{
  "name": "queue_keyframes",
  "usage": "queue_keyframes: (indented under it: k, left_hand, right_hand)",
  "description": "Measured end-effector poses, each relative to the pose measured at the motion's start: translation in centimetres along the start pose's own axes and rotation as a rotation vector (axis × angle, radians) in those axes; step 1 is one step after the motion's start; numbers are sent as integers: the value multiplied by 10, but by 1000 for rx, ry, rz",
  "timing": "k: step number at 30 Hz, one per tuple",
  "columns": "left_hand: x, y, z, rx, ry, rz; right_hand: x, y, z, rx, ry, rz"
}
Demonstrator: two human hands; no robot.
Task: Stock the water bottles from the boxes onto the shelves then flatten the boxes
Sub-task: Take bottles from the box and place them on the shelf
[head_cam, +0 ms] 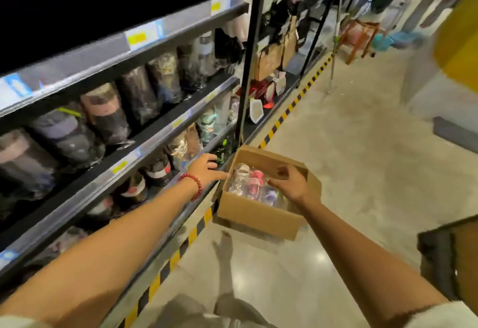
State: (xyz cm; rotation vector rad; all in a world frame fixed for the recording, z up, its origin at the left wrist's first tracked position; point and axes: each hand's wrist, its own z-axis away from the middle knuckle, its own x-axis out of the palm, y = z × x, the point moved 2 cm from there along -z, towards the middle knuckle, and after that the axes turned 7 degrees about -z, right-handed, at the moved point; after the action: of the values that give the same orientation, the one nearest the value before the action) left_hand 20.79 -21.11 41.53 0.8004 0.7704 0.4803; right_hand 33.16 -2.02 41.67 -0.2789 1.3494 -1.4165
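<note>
Your right hand (pixel 291 183) hangs just right of the frame's centre, above the open cardboard box (pixel 258 214), fingers loosely curled; whether the fingertips touch the wrapped water bottles (pixel 248 181) beneath cannot be told, and it grips nothing plainly. Those bottles, clear with pink and purple parts, lie packed inside the box, which sits on the floor (pixel 349 159) against the yellow-and-black striped strip (pixel 196 229) at the foot of the shelving.

Your left hand (pixel 207 167), a red bead bracelet (pixel 192 184) on its wrist, reaches left of the box toward the lowest shelf (pixel 144 172), fingers spread and relaxed, holding nothing. Near its fingertips stands a dark bottle with green print (pixel 223 150).

More wrapped bottles fill the shelves across the left half of the frame. A second, darker box (pixel 450 258) sits at the lower right edge.
</note>
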Motion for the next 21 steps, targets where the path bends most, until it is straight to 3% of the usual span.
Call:
queue_keyframes:
  k: [3,10,21]
  left_hand:
    - [42,6,-33,-24,-109,-114]
    - [97,-7,-96,-149,-171,-201]
    - [118,0,-271,-300,-241,-171]
  right_hand:
    - [-27,37,-13,111,55,-39]
    - [-43,102,-51,309,53,-56]
    - [-32,115,-215,411,-61,23]
